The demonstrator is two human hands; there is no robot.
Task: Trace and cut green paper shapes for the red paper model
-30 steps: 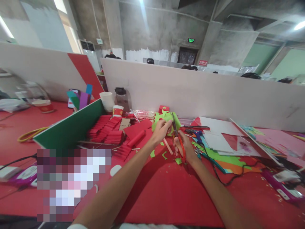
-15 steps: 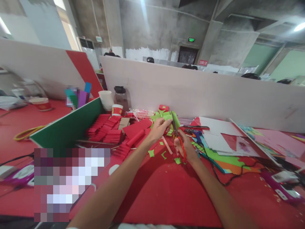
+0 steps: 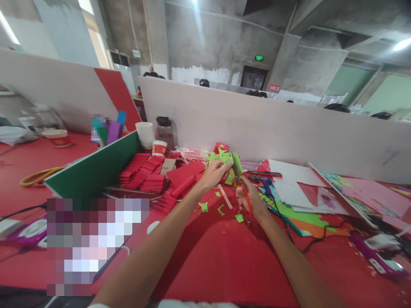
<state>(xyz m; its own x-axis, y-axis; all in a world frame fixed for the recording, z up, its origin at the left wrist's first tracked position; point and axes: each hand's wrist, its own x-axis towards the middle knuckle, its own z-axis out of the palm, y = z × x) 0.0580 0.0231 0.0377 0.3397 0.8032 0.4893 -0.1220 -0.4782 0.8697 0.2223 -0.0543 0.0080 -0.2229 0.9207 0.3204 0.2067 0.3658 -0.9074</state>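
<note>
My left hand (image 3: 216, 173) pinches a piece of light-green paper (image 3: 236, 160) between thumb and fingers. Around the orange handles of a pair of scissors (image 3: 236, 167) my right hand (image 3: 248, 197) is closed. The blades point up and away, lying against the green paper just right of my left fingertips. Behind my left hand are more bits of light-green paper and a small red box with a star (image 3: 221, 147). Green paper scraps (image 3: 203, 207) and a pale pink strip (image 3: 225, 196) lie on the red table below my hands.
Left of my hands are stacks of folded red paper (image 3: 150, 183), a paper cup (image 3: 159, 148) and a dark-lidded bottle (image 3: 165, 131). A green board (image 3: 93, 164) stands further left. White sheets (image 3: 292, 192) and a black cable (image 3: 324, 231) lie right. A white partition (image 3: 257, 124) rises behind.
The view has shifted very slightly. The hands keep almost the same pose, with the scissors still against the green paper.
</note>
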